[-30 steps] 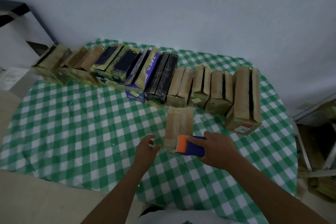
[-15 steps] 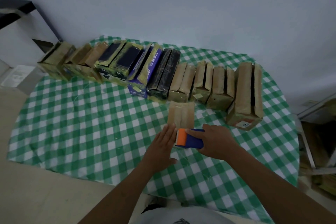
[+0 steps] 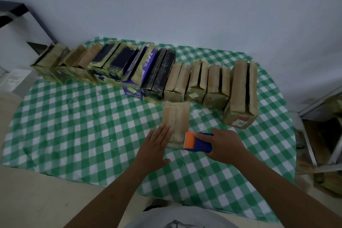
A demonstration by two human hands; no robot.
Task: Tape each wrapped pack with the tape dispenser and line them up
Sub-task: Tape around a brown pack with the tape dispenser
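Observation:
A brown wrapped pack [image 3: 176,118] lies flat on the green checked tablecloth [image 3: 74,126], just in front of the row. My left hand [image 3: 156,146] lies flat with straight fingers against the pack's left edge. My right hand [image 3: 224,144] grips the blue and orange tape dispenser [image 3: 197,142], whose orange end touches the pack's near right corner. Behind it, a row of several taped packs [image 3: 144,72] stands on edge, stretching from the far left to a large brown pack [image 3: 241,94] at the right.
The wall rises close behind the row. A dark shelf [image 3: 16,11] sits at the far left. Metal frames and stacked brown material [image 3: 325,135] stand beyond the table's right edge. Floor shows below the table's near left edge.
My left hand went from curled beside the pack to flat with straight fingers against its left edge. The dispenser stayed at the pack's near end.

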